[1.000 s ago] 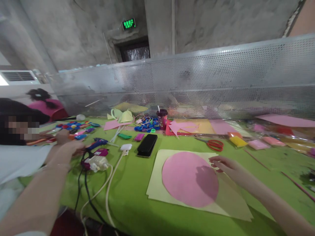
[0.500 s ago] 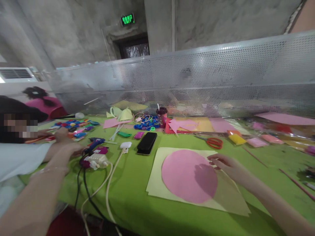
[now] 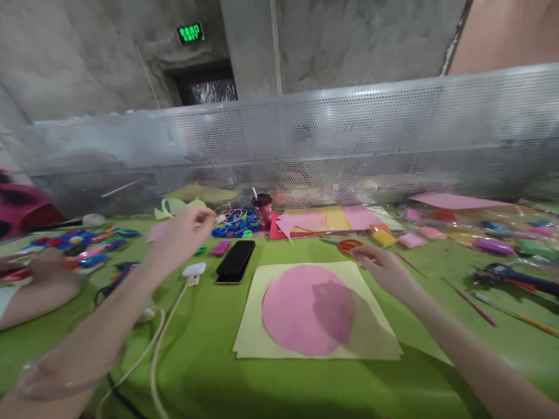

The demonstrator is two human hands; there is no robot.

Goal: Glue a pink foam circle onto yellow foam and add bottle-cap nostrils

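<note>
The pink disc lies flat on yellow sheets at lower centre; it looks like thin paper, light and easily creased, so best taken by its rim; the right hand, right of centre, has its fingers curled just beside the scissors, which seem stiff, best held by their loops; the left hand, left of centre and blurred, bunches its fingers near blue rings; whether either grips anything, I cannot tell.
</note>
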